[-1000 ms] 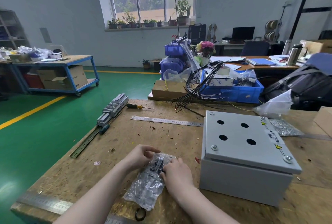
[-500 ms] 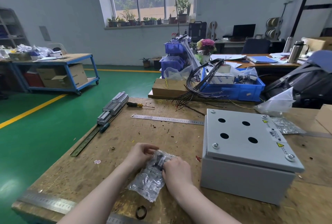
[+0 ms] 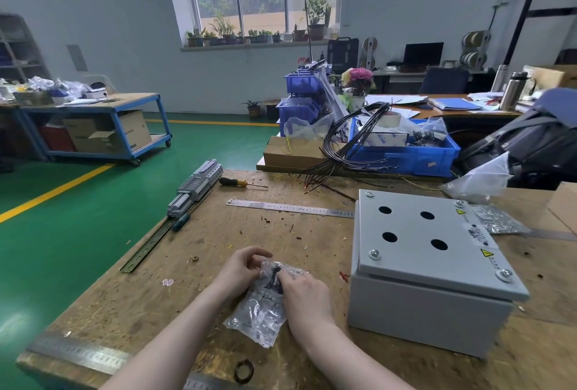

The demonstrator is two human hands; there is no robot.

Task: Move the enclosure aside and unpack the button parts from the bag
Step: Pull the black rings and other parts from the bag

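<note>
A clear plastic bag [image 3: 259, 311] with dark button parts inside lies on the wooden workbench in front of me. My left hand [image 3: 240, 267] pinches the bag's top left corner. My right hand [image 3: 304, 294] grips the top right part of the bag, and a black part shows between my fingers. The grey metal enclosure [image 3: 431, 267], with several round holes in its lid, stands to the right of my hands, apart from the bag.
A black ring [image 3: 243, 371] lies near the bench's front edge. A steel ruler [image 3: 290, 207], a screwdriver [image 3: 240, 183], a DIN rail with terminal blocks [image 3: 193, 189] and a wire bundle [image 3: 343, 152] lie further back. Other plastic bags [image 3: 480, 180] sit behind the enclosure.
Both hands have lifted the bag's top end slightly and kept working at it. The enclosure has stayed where it was.
</note>
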